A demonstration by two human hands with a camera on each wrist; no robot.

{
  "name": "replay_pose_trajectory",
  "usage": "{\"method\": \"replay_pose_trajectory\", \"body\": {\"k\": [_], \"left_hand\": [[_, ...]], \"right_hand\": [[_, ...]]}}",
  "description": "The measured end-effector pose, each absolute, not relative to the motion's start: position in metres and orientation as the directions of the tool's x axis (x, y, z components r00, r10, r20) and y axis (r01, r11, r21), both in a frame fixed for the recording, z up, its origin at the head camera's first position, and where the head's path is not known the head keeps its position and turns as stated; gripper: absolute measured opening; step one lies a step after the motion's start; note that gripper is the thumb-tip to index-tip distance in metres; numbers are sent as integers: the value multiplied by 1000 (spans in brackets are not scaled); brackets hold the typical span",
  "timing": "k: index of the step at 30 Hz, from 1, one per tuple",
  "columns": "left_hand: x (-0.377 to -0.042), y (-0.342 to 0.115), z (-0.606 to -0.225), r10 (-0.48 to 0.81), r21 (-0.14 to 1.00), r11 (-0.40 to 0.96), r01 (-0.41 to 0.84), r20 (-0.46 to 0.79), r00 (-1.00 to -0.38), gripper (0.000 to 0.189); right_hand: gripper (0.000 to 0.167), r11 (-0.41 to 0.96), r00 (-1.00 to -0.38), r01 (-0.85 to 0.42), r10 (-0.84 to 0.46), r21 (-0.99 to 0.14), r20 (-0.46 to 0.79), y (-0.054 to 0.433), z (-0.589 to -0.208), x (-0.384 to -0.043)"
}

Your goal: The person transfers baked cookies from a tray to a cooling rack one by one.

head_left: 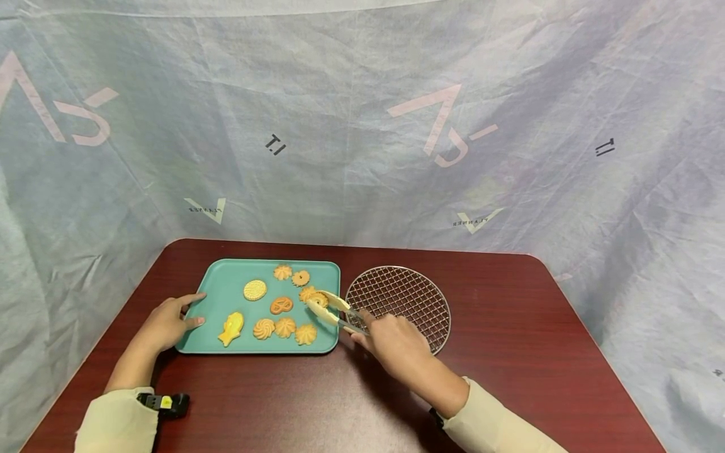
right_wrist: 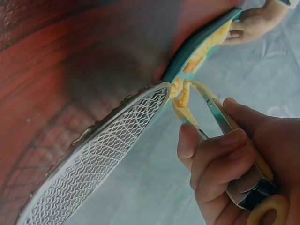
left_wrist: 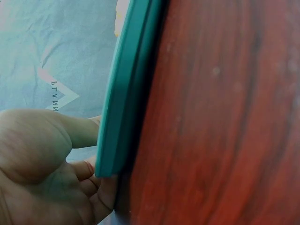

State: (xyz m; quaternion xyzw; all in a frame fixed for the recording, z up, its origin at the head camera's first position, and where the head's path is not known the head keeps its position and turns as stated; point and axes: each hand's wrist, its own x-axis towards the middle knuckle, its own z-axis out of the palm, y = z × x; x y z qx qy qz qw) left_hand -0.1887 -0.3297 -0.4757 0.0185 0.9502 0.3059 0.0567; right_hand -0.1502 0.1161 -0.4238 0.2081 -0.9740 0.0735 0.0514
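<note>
My right hand point(head_left: 399, 343) grips a pair of tongs point(right_wrist: 218, 115) with cream tips and metal arms. The tongs' tips stand on either side of a round cookie point(head_left: 320, 299) at the right side of the teal tray point(head_left: 218, 283). Another ridged cookie point(head_left: 306, 293) lies against that one, partly overlapped. My left hand point(head_left: 167, 321) holds the tray's left edge, thumb and a finger over the rim. In the left wrist view the other fingers curl at the tray's corner. Elsewhere on the tray lie a fish-shaped cookie point(head_left: 231, 328), a pretzel-shaped cookie point(head_left: 281, 305) and a pale round cookie point(head_left: 255, 290).
A round wire rack point(head_left: 396, 296) stands on the dark red table point(head_left: 510, 352), close to the tray's right edge and partly behind my right hand. Several swirl and flower-shaped cookies point(head_left: 285, 327) lie along the tray's front and back. A grey cloth point(head_left: 351, 126) hangs behind the table.
</note>
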Motion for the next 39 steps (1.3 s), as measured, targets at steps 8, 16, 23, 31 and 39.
{"method": "replay_pose_trajectory", "body": {"k": [8, 16, 23, 31, 39], "left_hand": [[-189, -329, -474, 70, 585, 811, 1, -95, -993, 58], [-190, -330, -473, 66, 578, 816, -5, -103, -992, 59], [-190, -330, -471, 66, 577, 817, -14, -116, -991, 59], [-190, -330, -473, 64, 575, 818, -13, -113, -991, 59], [-189, -329, -475, 66, 582, 813, -9, -108, -992, 59]], "right_hand": [[45, 896, -900, -426, -404, -125, 165, 122, -423, -151], [45, 909, -917, -392, -375, -141, 135, 129, -419, -151], [51, 910, -914, -395, -376, -123, 153, 136, -418, -152], [47, 911, -911, -399, -380, -108, 160, 143, -418, -152], [39, 918, -914, -386, -368, -94, 171, 153, -418, -153]]}}
